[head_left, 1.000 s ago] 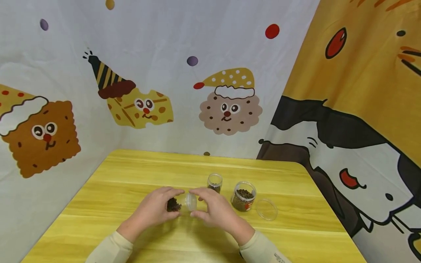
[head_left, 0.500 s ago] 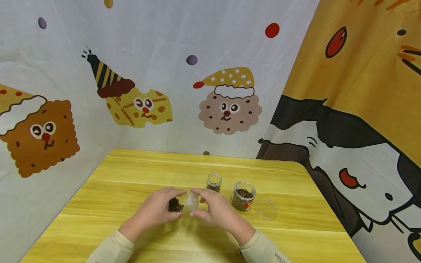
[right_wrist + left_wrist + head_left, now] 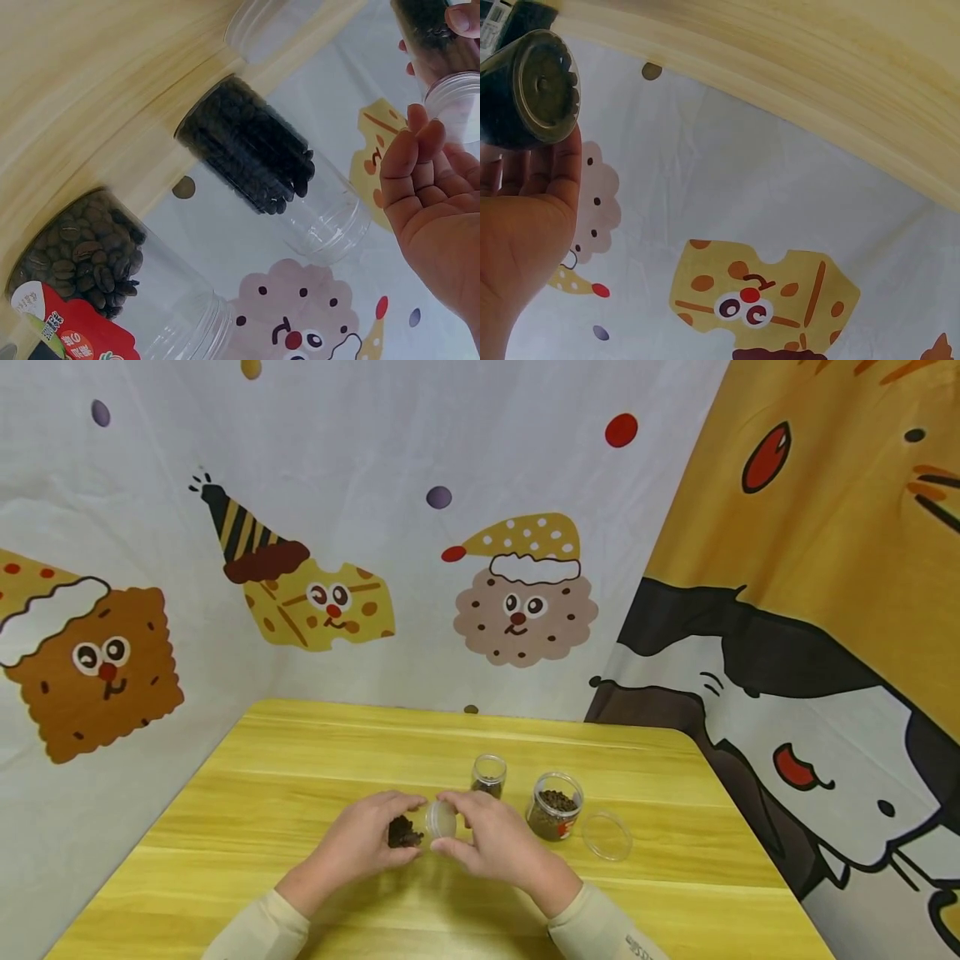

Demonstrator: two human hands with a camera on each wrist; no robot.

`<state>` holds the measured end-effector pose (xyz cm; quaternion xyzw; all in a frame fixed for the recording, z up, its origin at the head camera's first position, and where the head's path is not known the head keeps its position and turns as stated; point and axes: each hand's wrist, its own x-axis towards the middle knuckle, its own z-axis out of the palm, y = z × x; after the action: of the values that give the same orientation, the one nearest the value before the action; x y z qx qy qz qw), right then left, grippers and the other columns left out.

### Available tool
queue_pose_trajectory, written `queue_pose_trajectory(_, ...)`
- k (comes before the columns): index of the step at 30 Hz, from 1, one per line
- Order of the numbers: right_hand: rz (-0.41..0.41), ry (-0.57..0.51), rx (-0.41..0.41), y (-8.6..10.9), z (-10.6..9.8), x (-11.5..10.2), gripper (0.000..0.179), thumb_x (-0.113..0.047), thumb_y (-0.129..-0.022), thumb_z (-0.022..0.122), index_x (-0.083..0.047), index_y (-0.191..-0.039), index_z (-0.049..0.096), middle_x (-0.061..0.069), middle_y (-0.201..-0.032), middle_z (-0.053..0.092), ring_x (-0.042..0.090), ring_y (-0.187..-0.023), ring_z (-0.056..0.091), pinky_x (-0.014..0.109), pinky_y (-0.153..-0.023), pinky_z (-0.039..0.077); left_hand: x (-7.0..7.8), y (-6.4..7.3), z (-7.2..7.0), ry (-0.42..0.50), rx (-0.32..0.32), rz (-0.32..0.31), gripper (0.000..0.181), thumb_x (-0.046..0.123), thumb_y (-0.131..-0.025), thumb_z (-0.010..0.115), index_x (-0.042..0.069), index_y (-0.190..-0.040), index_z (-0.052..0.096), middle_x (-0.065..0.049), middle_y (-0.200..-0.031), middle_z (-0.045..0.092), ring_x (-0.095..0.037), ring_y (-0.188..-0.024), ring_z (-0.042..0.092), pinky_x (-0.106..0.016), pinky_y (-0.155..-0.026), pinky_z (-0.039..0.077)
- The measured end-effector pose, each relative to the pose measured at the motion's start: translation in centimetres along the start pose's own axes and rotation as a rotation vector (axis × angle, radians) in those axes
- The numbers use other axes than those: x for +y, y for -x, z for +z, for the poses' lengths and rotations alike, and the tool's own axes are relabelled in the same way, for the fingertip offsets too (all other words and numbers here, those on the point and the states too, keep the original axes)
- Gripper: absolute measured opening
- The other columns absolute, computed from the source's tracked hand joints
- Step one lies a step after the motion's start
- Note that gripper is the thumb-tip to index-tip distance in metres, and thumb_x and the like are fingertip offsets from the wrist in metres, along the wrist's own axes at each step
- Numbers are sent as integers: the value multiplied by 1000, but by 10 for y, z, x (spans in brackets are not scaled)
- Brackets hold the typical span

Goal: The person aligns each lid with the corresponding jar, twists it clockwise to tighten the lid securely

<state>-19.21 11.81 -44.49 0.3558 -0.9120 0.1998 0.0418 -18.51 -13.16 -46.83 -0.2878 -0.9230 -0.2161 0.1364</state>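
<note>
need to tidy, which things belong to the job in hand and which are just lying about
Likely the job in hand:
clear plastic jar with dark contents, in the left hand
whitish round plastic lid, in the right hand

Apparently just lying about:
tall clear cylindrical jar, dark beans
wide clear jar, brown beans, red label
flat clear round lid

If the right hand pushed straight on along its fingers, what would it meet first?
Most likely the lid between its thumb and fingers, at the end of the jar that the left hand holds; exact contact is unclear.
</note>
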Motion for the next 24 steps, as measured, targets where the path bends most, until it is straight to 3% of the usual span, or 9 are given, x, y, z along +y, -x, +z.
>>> queue_pose_trajectory(13,-2,27,6,-1,1,0,67,-57,-106,60,-10,-153,57,2,-132,73,17,-114,70,36,-93,62,1,1,2,-13,34,7,64,31,-76,98,9,-131,73,-4,-118,79,-18,-99,76,-36,-85,66)
queue_pose_trajectory(24,-2,29,25,0,3,0,66,-57,-106,60,-9,-151,58,1,-125,74,17,-109,71,34,-90,62,5,2,2,-6,26,-10,63,33,-77,97,9,-130,73,-3,-118,78,-18,-99,76,-36,-84,67)
